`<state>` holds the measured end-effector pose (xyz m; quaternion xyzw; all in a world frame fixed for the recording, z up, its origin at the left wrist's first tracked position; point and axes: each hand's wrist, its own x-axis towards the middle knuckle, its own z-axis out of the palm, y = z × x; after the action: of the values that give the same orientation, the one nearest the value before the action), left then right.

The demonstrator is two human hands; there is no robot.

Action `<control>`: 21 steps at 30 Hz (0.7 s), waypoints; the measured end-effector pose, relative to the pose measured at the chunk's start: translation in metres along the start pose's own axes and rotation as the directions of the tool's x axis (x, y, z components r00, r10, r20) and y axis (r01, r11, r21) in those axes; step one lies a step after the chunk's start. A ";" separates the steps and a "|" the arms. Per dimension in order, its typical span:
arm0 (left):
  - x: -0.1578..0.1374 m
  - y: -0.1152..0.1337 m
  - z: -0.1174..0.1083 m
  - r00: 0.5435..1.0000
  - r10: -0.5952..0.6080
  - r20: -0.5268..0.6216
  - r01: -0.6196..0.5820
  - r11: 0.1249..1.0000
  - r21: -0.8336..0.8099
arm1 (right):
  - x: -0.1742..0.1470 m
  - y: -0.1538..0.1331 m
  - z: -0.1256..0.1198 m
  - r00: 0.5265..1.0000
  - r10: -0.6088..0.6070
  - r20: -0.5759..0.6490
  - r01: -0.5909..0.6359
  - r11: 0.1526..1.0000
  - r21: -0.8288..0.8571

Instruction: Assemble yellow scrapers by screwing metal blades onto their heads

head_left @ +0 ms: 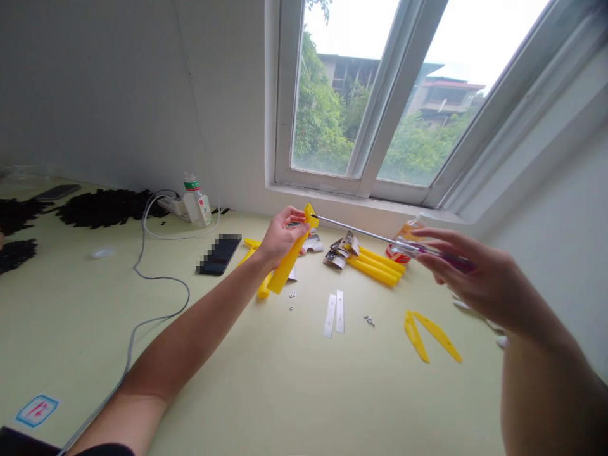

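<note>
My left hand (278, 240) grips a yellow plastic handle-like piece (284, 272), tilted above the table with its wider head up. In my right hand (479, 278) is a long screwdriver (354, 227) with a clear and purple grip. Its shaft runs left, and the dark tip meets the head of the yellow piece; whether a screw sits there cannot be made out. Below lie two flat metal strips (329, 315), a few small screws (369, 320) and several tiny nuts (292, 294). Two flat yellow pieces (416, 335) rest under my right hand.
Yellow handles with dark-and-silver heads (375, 266) lie behind, near a bottle with a red label (398, 253). A black phone (219, 254), a white bottle (197, 206), a grey cable (187, 297) and heaps of black pieces (107, 206) occupy the left. A window (361, 183) bounds the back.
</note>
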<state>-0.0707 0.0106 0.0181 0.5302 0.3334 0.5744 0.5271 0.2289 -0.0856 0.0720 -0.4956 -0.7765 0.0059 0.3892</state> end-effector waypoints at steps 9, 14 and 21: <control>0.001 -0.003 0.002 0.993 0.083 -0.081 -0.080 0.996 0.048 | 0.005 0.004 0.002 0.993 0.114 0.036 -0.117 0.865 0.488; -0.001 -0.002 0.007 0.989 0.124 -0.086 -0.123 0.992 0.013 | 0.012 0.007 0.024 0.895 0.376 -0.239 -0.237 0.856 0.460; -0.001 -0.003 0.007 0.970 0.192 -0.152 -0.182 0.980 0.079 | 0.015 0.023 0.033 0.964 0.243 -0.111 -0.134 0.797 0.589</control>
<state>-0.0634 0.0094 0.0170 0.5288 0.3411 0.6508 0.4249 0.2235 -0.0501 0.0488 -0.4279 -0.6461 0.2345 0.5869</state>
